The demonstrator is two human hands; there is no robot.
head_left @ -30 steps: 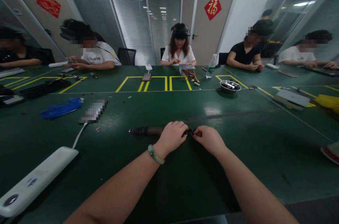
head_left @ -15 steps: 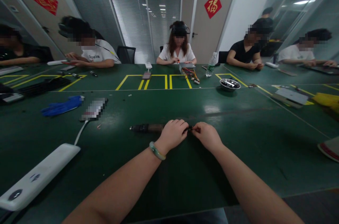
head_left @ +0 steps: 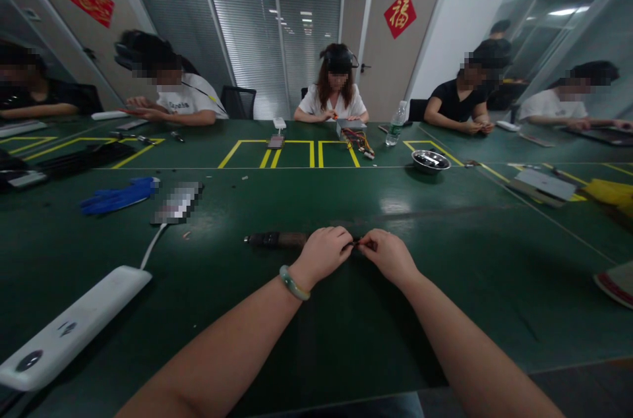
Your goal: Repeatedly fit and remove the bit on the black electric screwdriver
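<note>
A dark rod-shaped tool [head_left: 277, 239] with a brownish middle lies across the green table [head_left: 445, 260] in front of me. My left hand [head_left: 324, 253], with a green bracelet on the wrist, is curled round the tool's right end. My right hand [head_left: 390, 254] meets it from the right, its fingertips pinched on a small dark part at the tool's tip. What that part is cannot be made out.
A white power strip [head_left: 69, 329] with its cable lies at the near left, with a blue glove [head_left: 119, 196] and a blurred flat item [head_left: 177, 204] beyond. A metal bowl [head_left: 430, 161], a water bottle [head_left: 395, 123] and wired parts [head_left: 357, 138] stand farther back. Several people sit around the table.
Both hands stay together at the tool's right end. They and the tool sit slightly higher in the picture, as the view has shifted a little.
</note>
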